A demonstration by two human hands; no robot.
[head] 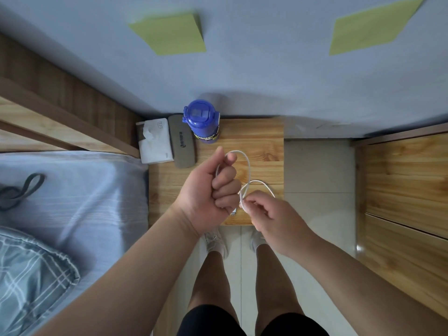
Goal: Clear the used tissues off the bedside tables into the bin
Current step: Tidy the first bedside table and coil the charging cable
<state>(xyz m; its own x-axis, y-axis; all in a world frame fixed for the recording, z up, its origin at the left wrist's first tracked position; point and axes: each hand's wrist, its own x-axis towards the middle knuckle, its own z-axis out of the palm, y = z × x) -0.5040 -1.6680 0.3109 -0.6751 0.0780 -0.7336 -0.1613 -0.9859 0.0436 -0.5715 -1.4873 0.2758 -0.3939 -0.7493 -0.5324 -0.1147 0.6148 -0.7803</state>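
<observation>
Both my hands hold a white charging cable (pixel 247 166) above the wooden bedside table (pixel 261 139). My left hand (pixel 213 187) is curled round the cable, and a loop arches up from its fingers. My right hand (pixel 269 214) pinches the cable just to the right, where a second loop rises. A small plug end shows below my left hand. A white tissue pack (pixel 155 144) with a tissue sticking out lies at the table's back left corner. No loose used tissue and no bin are in view.
A grey case (pixel 182 141) lies beside the tissue pack and a blue water bottle (pixel 202 121) stands at the back by the wall. The bed (pixel 72 195) is at the left, a wooden cabinet (pixel 402 190) at the right, tiled floor between.
</observation>
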